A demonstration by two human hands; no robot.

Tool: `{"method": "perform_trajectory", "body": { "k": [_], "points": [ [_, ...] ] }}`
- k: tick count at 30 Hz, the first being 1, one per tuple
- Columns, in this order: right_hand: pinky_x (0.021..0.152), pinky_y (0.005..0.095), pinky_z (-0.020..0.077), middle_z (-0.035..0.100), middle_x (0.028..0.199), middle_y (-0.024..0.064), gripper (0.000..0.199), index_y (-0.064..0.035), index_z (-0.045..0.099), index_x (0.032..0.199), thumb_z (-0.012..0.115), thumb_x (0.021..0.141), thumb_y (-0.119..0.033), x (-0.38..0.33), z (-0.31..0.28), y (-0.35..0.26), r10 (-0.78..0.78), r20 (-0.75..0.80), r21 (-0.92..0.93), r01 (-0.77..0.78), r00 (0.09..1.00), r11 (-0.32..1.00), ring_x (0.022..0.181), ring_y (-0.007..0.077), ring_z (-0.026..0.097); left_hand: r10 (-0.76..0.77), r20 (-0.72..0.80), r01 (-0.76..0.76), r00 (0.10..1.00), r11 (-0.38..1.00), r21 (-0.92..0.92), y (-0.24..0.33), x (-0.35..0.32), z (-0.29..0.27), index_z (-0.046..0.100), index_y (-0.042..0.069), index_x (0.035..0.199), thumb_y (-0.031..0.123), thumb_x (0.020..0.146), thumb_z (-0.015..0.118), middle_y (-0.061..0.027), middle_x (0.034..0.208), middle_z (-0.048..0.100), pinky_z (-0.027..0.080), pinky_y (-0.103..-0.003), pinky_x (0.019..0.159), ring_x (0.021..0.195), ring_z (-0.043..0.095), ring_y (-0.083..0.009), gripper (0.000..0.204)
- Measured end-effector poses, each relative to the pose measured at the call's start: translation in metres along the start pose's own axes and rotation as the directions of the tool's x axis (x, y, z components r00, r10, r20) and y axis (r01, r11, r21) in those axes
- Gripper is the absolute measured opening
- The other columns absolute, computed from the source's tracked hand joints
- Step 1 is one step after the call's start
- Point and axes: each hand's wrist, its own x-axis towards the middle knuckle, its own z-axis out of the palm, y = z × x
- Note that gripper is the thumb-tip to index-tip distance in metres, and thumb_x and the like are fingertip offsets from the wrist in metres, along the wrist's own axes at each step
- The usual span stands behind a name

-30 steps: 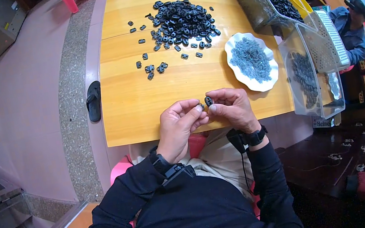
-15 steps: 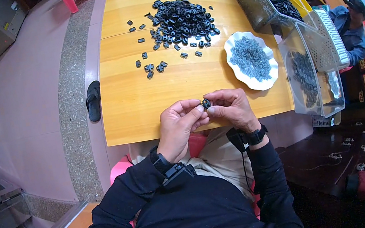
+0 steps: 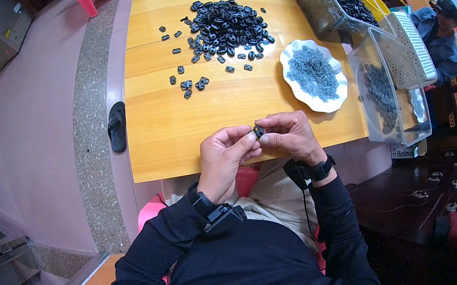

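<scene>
Between the fingertips of both hands, close over the table's near edge, is a small black oval cord lock point(image 3: 259, 131) with two holes. My left hand point(image 3: 230, 147) pinches it from the left with thumb and forefinger. From the right, my right hand point(image 3: 291, 135) grips the same piece, its fingers curled. Fingertips hide parts of the cord lock. Farther up the table lies a heap of black cord locks point(image 3: 230, 26), with several loose ones point(image 3: 187, 85) to its lower left. Right of the heap, a white scalloped plate point(image 3: 342, 82) holds many small metal springs point(image 3: 313, 72).
The wooden table point(image 3: 178, 132) carries two clear plastic bins along its right side: a far bin point(image 3: 311, 5) and a near bin point(image 3: 367, 53), both with dark parts. A white perforated basket point(image 3: 413, 45) stands beside them. A person in blue point(image 3: 439, 44) sits beyond.
Both hands stay nearly in place. The cord lock has tilted slightly between the fingertips. The person at the right has lowered their head a little.
</scene>
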Motion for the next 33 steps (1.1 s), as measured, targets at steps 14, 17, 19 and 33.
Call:
{"method": "perform_trajectory", "body": {
  "k": [14, 17, 19, 33],
  "points": [
    [0.073, 0.0233, 0.0509, 0.067, 0.090, 0.0080, 0.024, 0.0051, 0.068, 0.098, 0.072, 0.075, 0.004, -0.004, 0.003, -0.002, -0.044, 0.007, 0.046, 0.043, 0.999, 0.998, 0.080, 0.0118, 0.063, -0.036, 0.069, 0.038, 0.997, 0.999, -0.021, -0.001, 0.000, -0.004, 0.062, 0.000, 0.098, 0.004, 0.086, 0.065, -0.0088, 0.086, 0.067, 0.057, -0.026, 0.068, 0.074, 0.066, -0.0135, 0.013],
    [0.073, 0.0237, 0.0515, 0.067, 0.090, 0.0082, 0.024, 0.0050, 0.068, 0.098, 0.072, 0.075, 0.004, -0.006, 0.005, -0.005, -0.022, 0.009, 0.109, 0.021, 1.000, 0.994, 0.080, 0.0124, 0.063, -0.025, 0.107, 0.026, 0.994, 1.000, -0.009, -0.005, 0.003, -0.007, 0.061, 0.001, 0.097, 0.003, 0.086, 0.064, -0.0088, 0.086, 0.067, 0.057, -0.026, 0.068, 0.075, 0.065, -0.0142, 0.012],
    [0.073, 0.0240, 0.0519, 0.067, 0.091, 0.0083, 0.023, 0.0049, 0.068, 0.098, 0.072, 0.075, 0.005, -0.007, 0.005, -0.005, -0.007, 0.011, 0.148, 0.005, 1.000, 0.989, 0.080, 0.0129, 0.063, -0.013, 0.127, 0.015, 0.992, 1.000, -0.014, -0.005, 0.003, -0.007, 0.061, 0.001, 0.097, 0.003, 0.086, 0.064, -0.0087, 0.085, 0.067, 0.057, -0.026, 0.068, 0.074, 0.065, -0.0141, 0.011],
    [0.079, 0.0253, 0.0524, 0.067, 0.098, 0.0095, 0.026, 0.0052, 0.062, 0.109, 0.066, 0.083, 0.001, -0.009, 0.007, -0.007, 0.031, 0.067, 0.178, -0.043, 0.997, 0.983, 0.086, 0.0131, 0.064, 0.073, 0.140, -0.088, 0.987, 0.991, 0.098, 0.001, 0.005, -0.002, 0.059, 0.001, 0.094, 0.004, 0.086, 0.066, -0.0080, 0.085, 0.066, 0.056, -0.022, 0.064, 0.073, 0.065, -0.0111, 0.011]
  ]
}}
